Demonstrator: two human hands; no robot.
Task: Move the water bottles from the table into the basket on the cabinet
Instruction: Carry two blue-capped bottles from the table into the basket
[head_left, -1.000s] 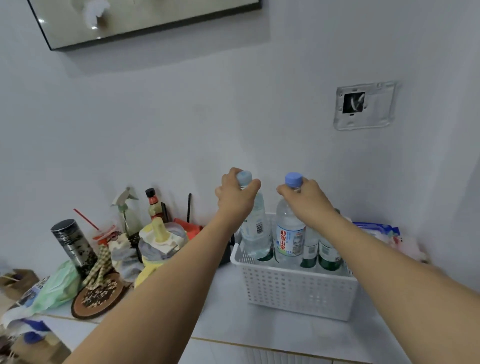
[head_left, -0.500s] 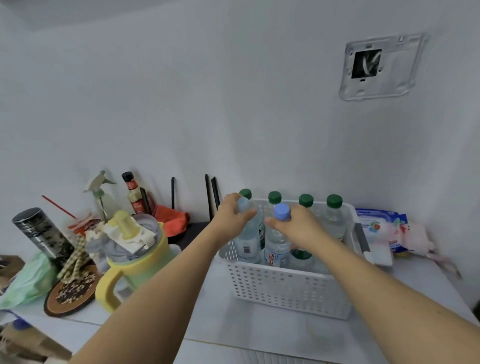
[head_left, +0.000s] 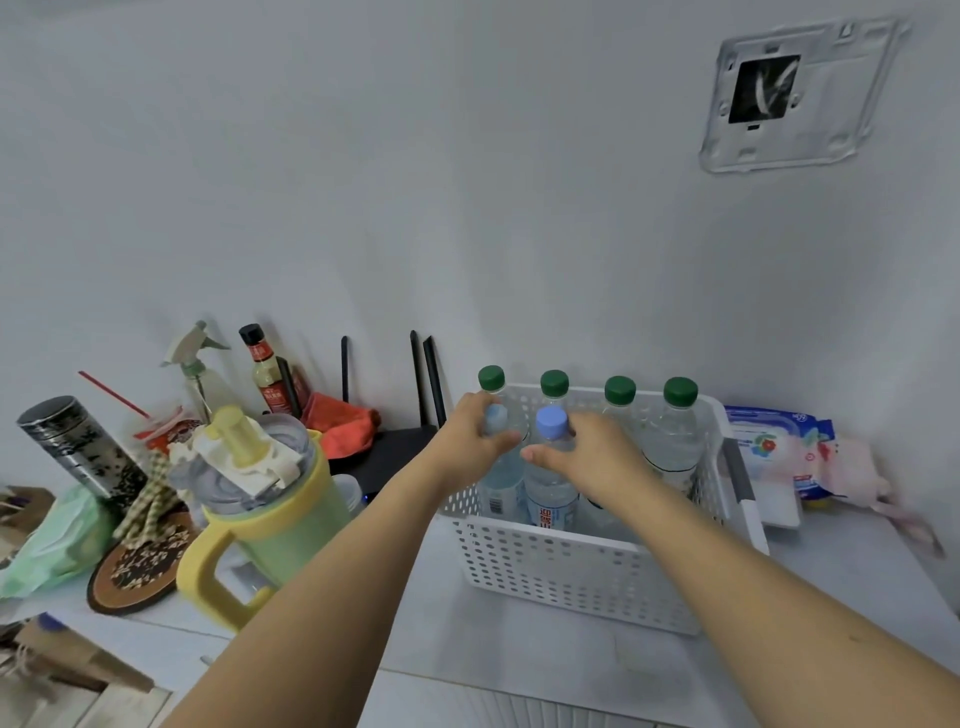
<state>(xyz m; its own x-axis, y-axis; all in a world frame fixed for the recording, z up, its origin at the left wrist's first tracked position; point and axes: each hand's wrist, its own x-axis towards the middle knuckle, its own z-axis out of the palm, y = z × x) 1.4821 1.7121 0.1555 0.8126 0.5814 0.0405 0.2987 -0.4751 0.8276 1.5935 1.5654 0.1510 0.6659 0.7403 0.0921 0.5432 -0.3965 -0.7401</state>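
Bottles (head_left: 550, 483) lowered into basket (head_left: 571, 571); mug (head_left: 265, 514) beside.

Green caps, blue caps and a white basket (head_left: 582, 571) against a pale grey wall.

We see four clear bottles with dark green caps (head_left: 618, 391) along the back of the white perforated basket, and two clear bottles in front: one with a light blue cap (head_left: 551, 423) and a blue-and-red label, one with a paler blue cap (head_left: 495, 417). Beside it we find a yellow jug (head_left: 260, 525) with a pale green body and cream lid, a black-and-silver speckled flask (head_left: 83, 447), a red-orange cloth (head_left: 345, 423), a mint-green bag (head_left: 57, 540), a brown coaster (head_left: 137, 566) with white flecks, and a blue-and-white packet (head_left: 779, 441).
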